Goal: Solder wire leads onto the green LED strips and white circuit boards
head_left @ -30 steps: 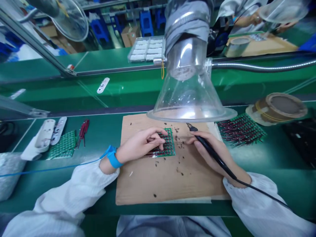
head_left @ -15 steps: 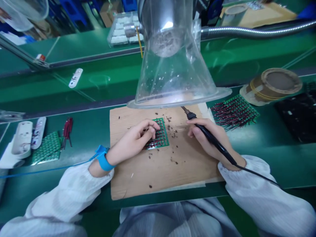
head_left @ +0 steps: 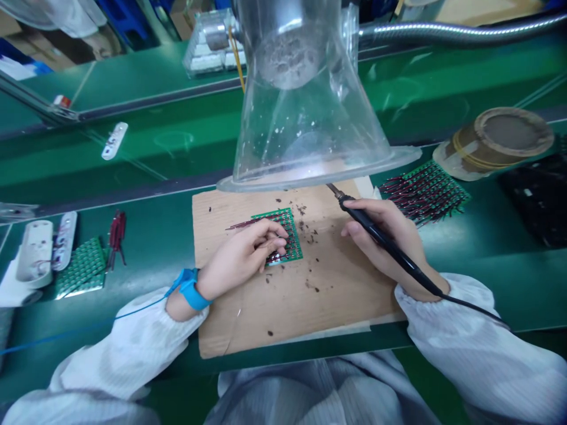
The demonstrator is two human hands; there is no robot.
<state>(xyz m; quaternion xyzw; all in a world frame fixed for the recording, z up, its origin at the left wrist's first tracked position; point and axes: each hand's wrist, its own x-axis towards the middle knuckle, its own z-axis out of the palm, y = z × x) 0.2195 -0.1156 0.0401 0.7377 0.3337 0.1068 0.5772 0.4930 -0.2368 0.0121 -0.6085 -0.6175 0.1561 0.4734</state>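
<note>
My right hand [head_left: 387, 239] is wrapped round a black soldering iron [head_left: 383, 239], its metal tip pointing up and left beneath the fume hood. The iron's tip is apart from the green circuit board [head_left: 293, 236], which lies on a cardboard sheet [head_left: 336, 295]. Over the board's left part rests my left hand [head_left: 248, 251], thumb and fingers pinched together. What the pinch holds, if anything, is hidden. Dark red wires [head_left: 243, 224] stick out leftward from the board's upper rows. Around my left wrist is a blue strap [head_left: 194, 290] with a cord.
A clear fume hood [head_left: 310, 136] hangs over the cardboard. Wired boards [head_left: 427, 192] and a brown cardboard tub [head_left: 496, 141] stand at right. Boards [head_left: 84, 265], red wires [head_left: 117, 236] and a white casing [head_left: 35, 251] lie at left. Dark specks dot the cardboard.
My left hand has shifted slightly down on the board, uncovering its upper edge and red wires. My right hand with the soldering iron has moved a little to the right. The view has tilted slightly.
</note>
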